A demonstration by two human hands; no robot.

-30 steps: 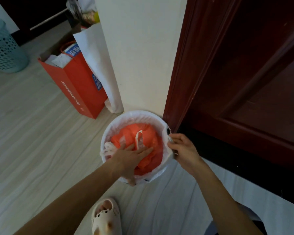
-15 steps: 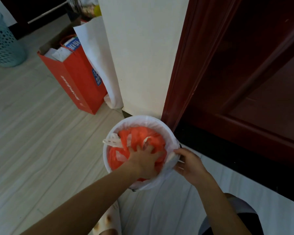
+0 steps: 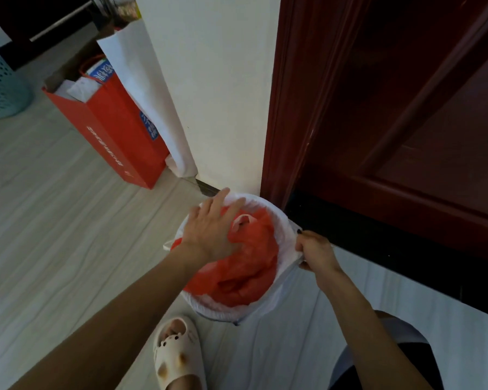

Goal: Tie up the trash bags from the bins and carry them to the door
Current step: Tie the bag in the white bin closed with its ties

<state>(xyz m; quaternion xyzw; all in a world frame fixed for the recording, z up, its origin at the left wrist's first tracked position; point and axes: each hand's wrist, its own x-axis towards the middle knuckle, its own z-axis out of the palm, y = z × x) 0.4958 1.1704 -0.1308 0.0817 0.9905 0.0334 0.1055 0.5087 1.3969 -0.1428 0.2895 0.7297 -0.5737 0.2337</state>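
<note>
Beside door frame, trash bag mouth-up

The white bin liner is showing as thin, crinkled, semi-translucent plastic film. The red bags inside it are presenting as thin, creased plastic with a faint sheen. The red shopping bag is reading as smooth coated paper, and the white bag beside it as matt paper. The door is carrying a glossy dark-red lacquered wood finish. The floor is showing matt, pale wood grain. The slipper is appearing as matt moulded foam.
</note>
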